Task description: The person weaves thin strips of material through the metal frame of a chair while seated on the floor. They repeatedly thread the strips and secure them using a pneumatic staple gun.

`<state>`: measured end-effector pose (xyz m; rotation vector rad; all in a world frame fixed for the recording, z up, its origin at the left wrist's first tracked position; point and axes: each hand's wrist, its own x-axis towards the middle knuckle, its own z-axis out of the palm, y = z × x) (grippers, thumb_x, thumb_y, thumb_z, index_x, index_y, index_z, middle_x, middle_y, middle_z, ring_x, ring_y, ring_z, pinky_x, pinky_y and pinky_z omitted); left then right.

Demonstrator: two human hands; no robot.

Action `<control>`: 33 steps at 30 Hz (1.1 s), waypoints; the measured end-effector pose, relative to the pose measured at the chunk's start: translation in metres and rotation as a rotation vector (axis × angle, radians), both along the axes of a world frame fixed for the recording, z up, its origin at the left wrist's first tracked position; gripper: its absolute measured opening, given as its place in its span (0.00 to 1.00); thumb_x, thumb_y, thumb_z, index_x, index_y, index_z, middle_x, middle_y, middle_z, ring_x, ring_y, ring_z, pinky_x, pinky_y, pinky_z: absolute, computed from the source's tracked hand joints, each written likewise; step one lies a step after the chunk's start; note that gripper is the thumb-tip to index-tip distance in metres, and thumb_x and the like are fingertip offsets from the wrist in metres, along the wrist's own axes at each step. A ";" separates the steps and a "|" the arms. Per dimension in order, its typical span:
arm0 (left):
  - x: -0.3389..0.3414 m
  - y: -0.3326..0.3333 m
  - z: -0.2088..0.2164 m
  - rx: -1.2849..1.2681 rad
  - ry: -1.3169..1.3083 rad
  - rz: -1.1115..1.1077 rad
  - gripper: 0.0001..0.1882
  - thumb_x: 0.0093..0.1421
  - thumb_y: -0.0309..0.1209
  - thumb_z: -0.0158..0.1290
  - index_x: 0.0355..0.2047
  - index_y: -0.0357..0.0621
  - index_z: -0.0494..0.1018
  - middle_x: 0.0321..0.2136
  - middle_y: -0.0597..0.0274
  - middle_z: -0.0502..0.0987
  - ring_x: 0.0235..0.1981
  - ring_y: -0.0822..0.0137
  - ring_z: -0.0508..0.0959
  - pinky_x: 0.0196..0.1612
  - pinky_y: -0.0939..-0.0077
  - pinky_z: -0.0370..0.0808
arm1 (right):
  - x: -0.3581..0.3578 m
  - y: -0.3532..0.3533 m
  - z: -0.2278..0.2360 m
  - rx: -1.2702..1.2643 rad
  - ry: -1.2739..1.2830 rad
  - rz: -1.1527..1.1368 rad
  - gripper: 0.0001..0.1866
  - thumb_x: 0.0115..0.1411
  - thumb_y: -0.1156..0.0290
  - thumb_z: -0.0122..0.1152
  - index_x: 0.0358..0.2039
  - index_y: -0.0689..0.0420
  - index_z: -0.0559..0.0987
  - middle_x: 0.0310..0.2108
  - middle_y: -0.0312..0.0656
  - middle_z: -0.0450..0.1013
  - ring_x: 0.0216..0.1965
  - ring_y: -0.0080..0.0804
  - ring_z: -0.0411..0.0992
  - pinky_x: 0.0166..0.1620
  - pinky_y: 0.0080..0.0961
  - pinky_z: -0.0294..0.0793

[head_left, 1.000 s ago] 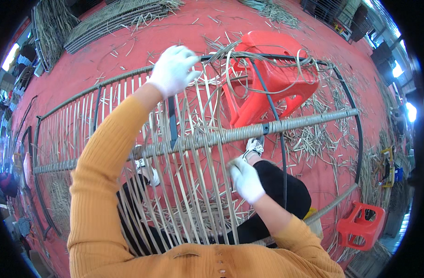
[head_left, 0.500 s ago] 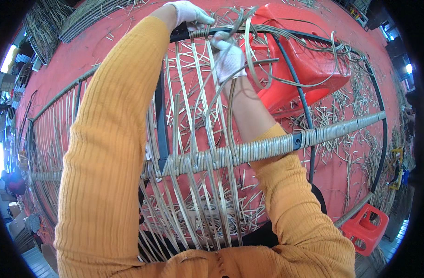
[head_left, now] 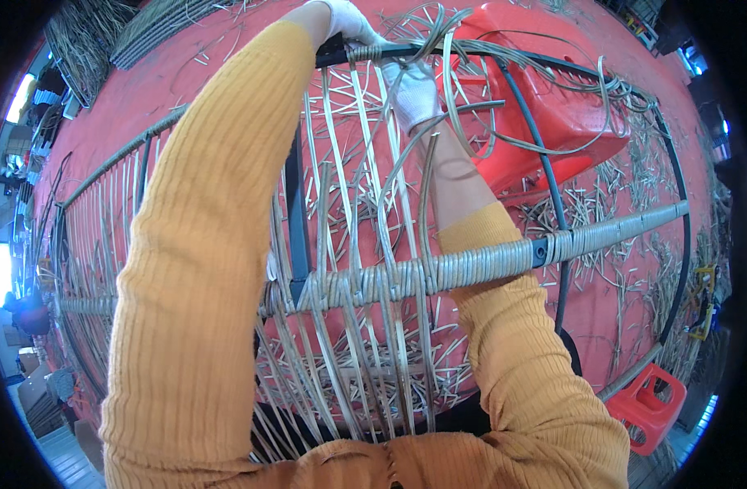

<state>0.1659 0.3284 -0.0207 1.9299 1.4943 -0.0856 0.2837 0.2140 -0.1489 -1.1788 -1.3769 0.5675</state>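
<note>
My left hand (head_left: 353, 23) and right hand (head_left: 412, 90) sit close at the frame's far rim (head_left: 334, 59), grip hidden; strands (head_left: 324, 196) fill leftward, while rightward sections look unstrung.

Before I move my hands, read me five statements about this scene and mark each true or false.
1. Both my left hand and right hand are at the far bar. True.
2. My hands are bare. False: both wear white gloves.
3. The middle bar has strips wound around it. True.
4. The big stool is left of my right hand. False: it is to the right.
5. The small stool is blue. False: it is red.
</note>
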 end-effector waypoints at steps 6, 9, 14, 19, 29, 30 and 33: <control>-0.013 -0.062 0.006 0.569 -0.005 -0.375 0.22 0.59 0.51 0.58 0.42 0.47 0.81 0.31 0.60 0.82 0.36 0.60 0.82 0.43 0.64 0.77 | -0.003 0.005 -0.014 0.010 0.079 -0.188 0.09 0.67 0.69 0.57 0.43 0.60 0.80 0.30 0.40 0.77 0.31 0.27 0.72 0.36 0.27 0.71; -0.022 -0.077 -0.005 0.739 0.146 -0.428 0.16 0.57 0.45 0.59 0.41 0.50 0.81 0.34 0.57 0.82 0.39 0.54 0.81 0.44 0.61 0.76 | -0.013 -0.018 0.000 -0.115 0.348 -0.056 0.09 0.67 0.71 0.56 0.42 0.61 0.79 0.28 0.35 0.75 0.29 0.18 0.67 0.32 0.22 0.68; -0.031 -0.087 -0.010 0.954 -0.105 -0.499 0.15 0.56 0.40 0.61 0.41 0.50 0.80 0.36 0.57 0.80 0.42 0.52 0.80 0.45 0.61 0.76 | -0.015 -0.059 0.053 -0.353 0.664 -0.090 0.05 0.63 0.77 0.60 0.38 0.64 0.78 0.28 0.40 0.75 0.21 0.20 0.68 0.24 0.19 0.68; -0.024 -0.083 -0.007 0.889 -0.137 -0.424 0.16 0.57 0.47 0.60 0.42 0.56 0.83 0.36 0.62 0.83 0.41 0.53 0.81 0.45 0.63 0.78 | -0.012 -0.057 0.063 -0.487 1.120 0.173 0.08 0.69 0.69 0.52 0.40 0.60 0.76 0.29 0.41 0.73 0.22 0.25 0.70 0.23 0.18 0.70; 0.016 0.002 0.000 0.246 0.135 -0.224 0.21 0.58 0.49 0.59 0.31 0.41 0.83 0.25 0.62 0.82 0.28 0.69 0.81 0.37 0.70 0.77 | 0.023 -0.002 -0.010 -0.090 0.000 0.274 0.11 0.69 0.67 0.51 0.44 0.59 0.77 0.34 0.42 0.75 0.34 0.35 0.74 0.39 0.31 0.74; 0.012 -0.006 0.004 0.338 0.088 -0.247 0.21 0.59 0.49 0.58 0.32 0.41 0.83 0.25 0.61 0.82 0.28 0.68 0.81 0.37 0.70 0.77 | 0.025 -0.017 -0.028 -0.038 -0.050 0.153 0.11 0.69 0.66 0.51 0.42 0.59 0.77 0.33 0.44 0.75 0.34 0.38 0.74 0.39 0.34 0.74; -0.015 -0.039 0.015 0.450 -0.157 -0.492 0.19 0.61 0.45 0.54 0.42 0.43 0.82 0.34 0.56 0.84 0.33 0.61 0.82 0.44 0.67 0.76 | 0.032 -0.118 -0.101 -0.127 -0.357 -0.259 0.13 0.69 0.64 0.50 0.36 0.59 0.79 0.30 0.52 0.75 0.35 0.47 0.76 0.41 0.41 0.74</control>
